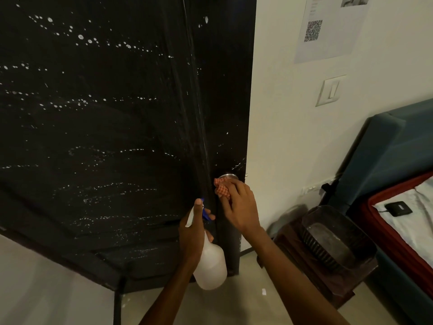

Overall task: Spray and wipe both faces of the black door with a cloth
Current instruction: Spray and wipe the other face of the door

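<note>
Left hand [193, 231] grips the spray bottle [210, 266]; right hand [239, 205] pinches the cloth [221, 189] against the door [105, 113].

Door knob [226, 176] — mostly behind cloth [221, 190] — notice [332, 26] unreadable

Setting: a bedroom, possibly a rented or guest room. A bed with a padded teal headboard [384, 146] is seen at right, with a red-edged white cover [405, 221] laid over it. A small dark wooden side table [311, 261] is placed beside the bed. A light switch [329, 90] and a printed notice with a QR code [328, 26] are fixed to the white wall [281, 113].
</note>
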